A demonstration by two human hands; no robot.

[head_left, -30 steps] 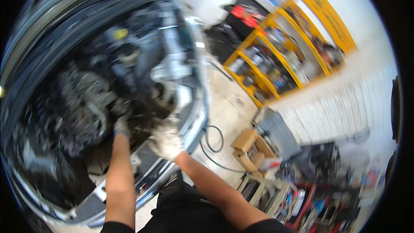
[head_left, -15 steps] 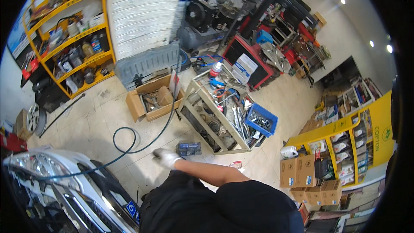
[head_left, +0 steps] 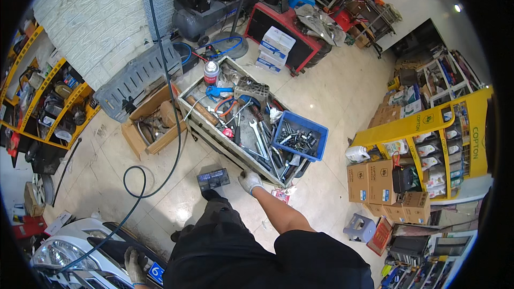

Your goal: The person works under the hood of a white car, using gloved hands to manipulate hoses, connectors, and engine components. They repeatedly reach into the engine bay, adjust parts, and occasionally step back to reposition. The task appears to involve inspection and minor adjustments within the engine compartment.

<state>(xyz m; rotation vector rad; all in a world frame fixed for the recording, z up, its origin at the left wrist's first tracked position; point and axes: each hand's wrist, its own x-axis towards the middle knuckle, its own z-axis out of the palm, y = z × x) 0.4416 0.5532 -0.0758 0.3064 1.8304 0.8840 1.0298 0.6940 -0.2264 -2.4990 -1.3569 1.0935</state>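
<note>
Head camera looks down on me in a workshop, my dark trousers (head_left: 225,246) filling the lower middle. My right hand (head_left: 249,181), in a pale work glove, reaches forward to the near edge of a low tool cart (head_left: 195,123), and its fingers (head_left: 243,174) rest on that rim, curled, with nothing visibly held. The cart's surface is heaped with spanners (head_left: 257,134), a hammer (head_left: 202,110), a spray can (head_left: 211,72) and loose hand tools, and a blue plastic crate (head_left: 301,123) full of small metal parts sits on its right end, just beyond my right hand. A small dark box (head_left: 213,178) lies on the tiled floor (head_left: 332,91) just to the left of that hand, close to my foot.

My left hand (head_left: 134,265), also gloved, is down at the lower left, resting on the front of a white car (head_left: 69,249); its fingers lie spread and fairly flat against the bodywork, holding nothing. A black hose (head_left: 176,128) loops over the floor between the car and the cart. An open cardboard box (head_left: 152,123) stands beside the cart's left side, and yellow shelves (head_left: 428,123) with cartons stand well apart to the right.
</note>
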